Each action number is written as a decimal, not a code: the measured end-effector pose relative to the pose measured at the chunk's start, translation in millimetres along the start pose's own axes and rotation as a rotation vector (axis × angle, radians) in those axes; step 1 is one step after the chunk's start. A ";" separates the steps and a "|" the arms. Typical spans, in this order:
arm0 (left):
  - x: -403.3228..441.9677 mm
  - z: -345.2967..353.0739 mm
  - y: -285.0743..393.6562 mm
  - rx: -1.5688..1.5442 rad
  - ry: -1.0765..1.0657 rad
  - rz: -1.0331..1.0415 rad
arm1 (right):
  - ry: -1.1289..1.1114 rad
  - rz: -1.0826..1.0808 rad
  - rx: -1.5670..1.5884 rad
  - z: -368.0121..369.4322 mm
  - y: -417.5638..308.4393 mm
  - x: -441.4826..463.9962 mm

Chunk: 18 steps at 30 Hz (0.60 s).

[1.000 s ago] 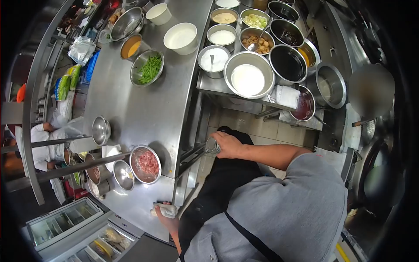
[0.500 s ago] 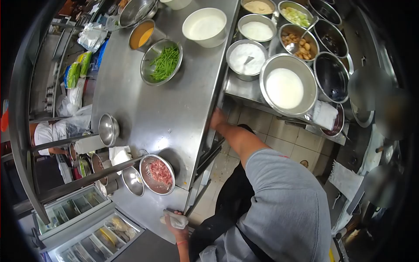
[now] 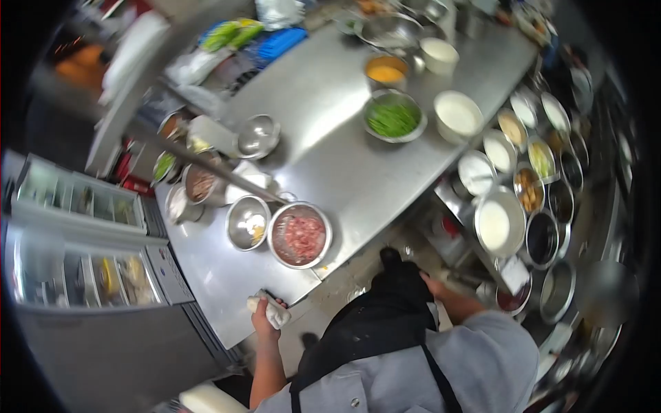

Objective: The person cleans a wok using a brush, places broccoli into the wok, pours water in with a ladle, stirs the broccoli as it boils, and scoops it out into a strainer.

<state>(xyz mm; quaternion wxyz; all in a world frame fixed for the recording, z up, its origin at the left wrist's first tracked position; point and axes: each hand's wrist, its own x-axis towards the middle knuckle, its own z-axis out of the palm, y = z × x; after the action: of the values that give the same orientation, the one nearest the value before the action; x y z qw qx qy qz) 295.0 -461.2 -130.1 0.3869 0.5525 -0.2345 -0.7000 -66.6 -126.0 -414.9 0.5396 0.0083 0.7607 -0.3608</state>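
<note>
The left hand (image 3: 261, 319), at the near edge of the table (image 3: 365, 189), is closed around a bunched white cloth (image 3: 278, 314), while the right hand (image 3: 432, 285), beyond the table's right edge beside the apron (image 3: 372, 330), is partly hidden, so its opening and any held item cannot be determined.

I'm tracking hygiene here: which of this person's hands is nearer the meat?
Left. The left hand, holding a white cloth, is by the table edge, below the meat in view; the right hand is farther, off to the right beside the apron.
</note>
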 end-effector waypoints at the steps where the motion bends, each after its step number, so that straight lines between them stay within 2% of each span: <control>1: -0.4 0.3 -0.6 0.040 0.000 -0.004 | -0.023 0.114 0.210 -6.3 14.5 -16.8; 4: 3.8 -1.3 -1.5 0.034 0.010 0.029 | -0.051 0.224 0.131 -28.8 24.3 -57.2; 10: 5.2 -2.7 -3.0 0.094 0.006 0.051 | -0.088 0.216 0.043 -48.5 1.5 -80.6; 15: -2.0 -0.5 -1.3 0.086 0.076 0.102 | -0.228 0.266 0.160 -51.4 -21.0 -85.1; 18: 4.0 -5.1 -9.0 0.121 0.017 0.077 | -0.354 0.297 0.281 -51.1 -29.1 -79.0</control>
<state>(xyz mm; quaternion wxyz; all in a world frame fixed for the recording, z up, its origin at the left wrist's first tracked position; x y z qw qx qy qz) 297.0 -458.6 -140.7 0.3815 0.5712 -0.2942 -0.6646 -87.0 -89.2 -325.9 0.7047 0.1315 0.5874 -0.3755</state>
